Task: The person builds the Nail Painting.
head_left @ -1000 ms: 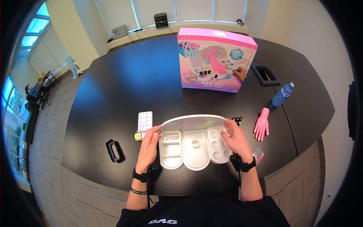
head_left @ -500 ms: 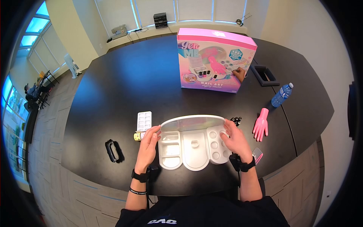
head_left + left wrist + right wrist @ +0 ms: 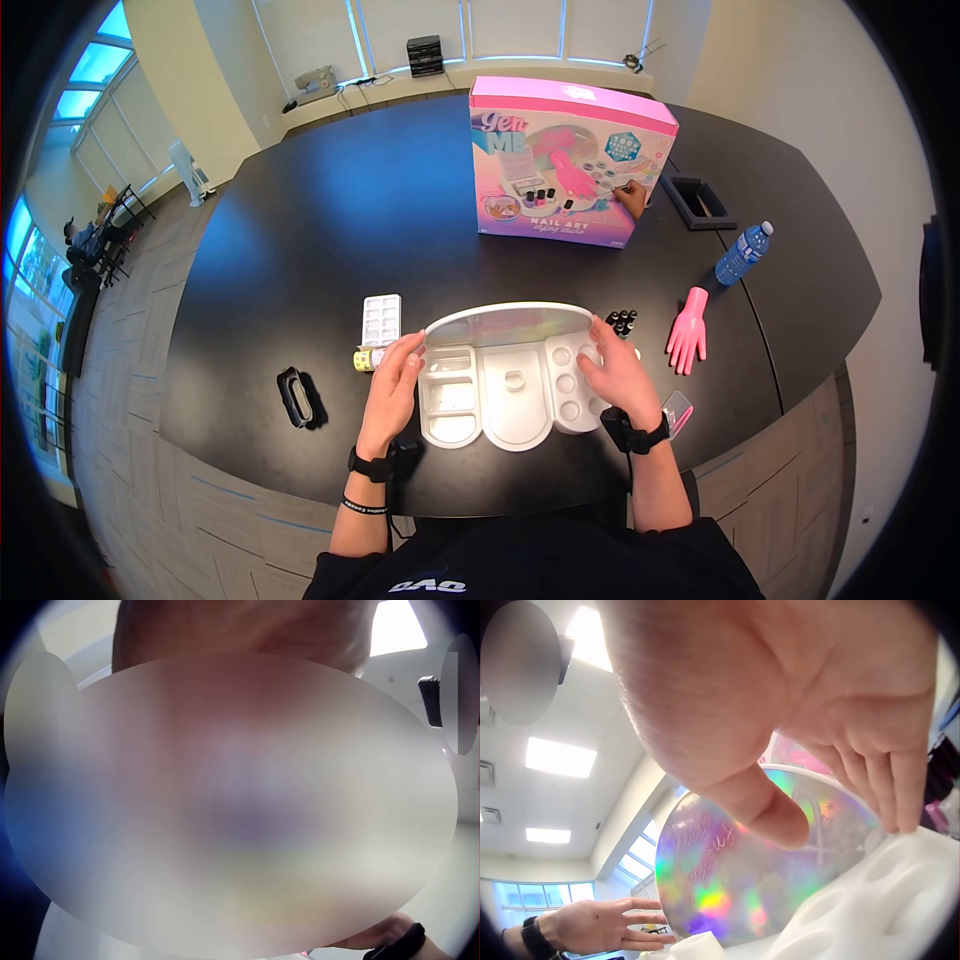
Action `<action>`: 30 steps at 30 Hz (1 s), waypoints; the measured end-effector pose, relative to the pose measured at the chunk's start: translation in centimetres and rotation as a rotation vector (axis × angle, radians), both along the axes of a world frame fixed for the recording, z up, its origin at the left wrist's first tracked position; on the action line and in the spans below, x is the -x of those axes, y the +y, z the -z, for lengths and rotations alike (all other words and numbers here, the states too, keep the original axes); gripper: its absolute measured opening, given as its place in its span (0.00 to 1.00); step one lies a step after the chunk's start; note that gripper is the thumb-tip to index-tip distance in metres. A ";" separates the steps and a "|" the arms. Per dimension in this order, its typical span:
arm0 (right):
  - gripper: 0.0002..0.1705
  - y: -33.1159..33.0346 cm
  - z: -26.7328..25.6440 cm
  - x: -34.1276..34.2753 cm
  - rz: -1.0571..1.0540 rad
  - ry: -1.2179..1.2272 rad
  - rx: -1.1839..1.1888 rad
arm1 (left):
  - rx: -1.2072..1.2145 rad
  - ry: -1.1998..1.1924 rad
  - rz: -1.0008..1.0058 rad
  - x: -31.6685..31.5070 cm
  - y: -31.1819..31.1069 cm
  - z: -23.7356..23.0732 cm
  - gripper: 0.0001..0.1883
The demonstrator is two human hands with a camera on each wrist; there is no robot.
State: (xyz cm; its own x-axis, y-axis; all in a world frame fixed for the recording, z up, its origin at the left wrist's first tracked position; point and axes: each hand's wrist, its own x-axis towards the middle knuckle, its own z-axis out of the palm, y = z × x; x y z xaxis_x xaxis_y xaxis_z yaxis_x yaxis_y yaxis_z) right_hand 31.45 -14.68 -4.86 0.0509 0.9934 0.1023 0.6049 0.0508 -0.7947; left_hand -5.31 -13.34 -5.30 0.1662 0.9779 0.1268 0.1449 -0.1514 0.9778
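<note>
A white plastic nail-art tray (image 3: 518, 425) sits near the table's front edge, with compartments at left, a rounded middle bay and round wells at right. At its back stands a shiny holographic panel (image 3: 510, 325), etched with lettering in the right wrist view. My left hand (image 3: 392, 390) rests its straight fingers against the left end of the tray and panel. On the other side, my right hand (image 3: 622, 375) touches the right end with extended fingers, its thumb reaching in front of the panel (image 3: 727, 885). Blur covers most of the left wrist view.
Left of the tray lie a white palette (image 3: 381, 320), a yellow roll (image 3: 365, 360) and a black strap (image 3: 296, 398). To the right are small black-capped bottles (image 3: 622, 322), a pink model hand (image 3: 688, 332), a clear packet (image 3: 677, 414) and a water bottle (image 3: 744, 254). A pink box (image 3: 570, 165) stands behind.
My right hand has shifted slightly inward and away from me, showing more of the small bottles beside it. The left hand and tray stay where they were.
</note>
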 end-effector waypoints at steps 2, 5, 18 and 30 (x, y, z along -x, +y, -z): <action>0.42 -0.1 -1.1 0.4 0.012 -0.064 0.050 | -0.013 0.024 0.004 0.0 0.1 0.0 0.24; 0.42 -0.2 -1.7 0.2 0.008 -0.041 0.074 | 0.003 0.003 -0.002 0.0 0.0 0.1 0.24; 0.46 -0.1 -1.0 1.0 0.053 -0.042 -0.002 | -0.018 -0.020 -0.036 -0.4 0.1 -0.1 0.24; 0.40 -1.5 -4.3 -2.4 0.206 0.078 -0.226 | -0.035 -0.050 -0.108 -0.2 -0.1 0.9 0.24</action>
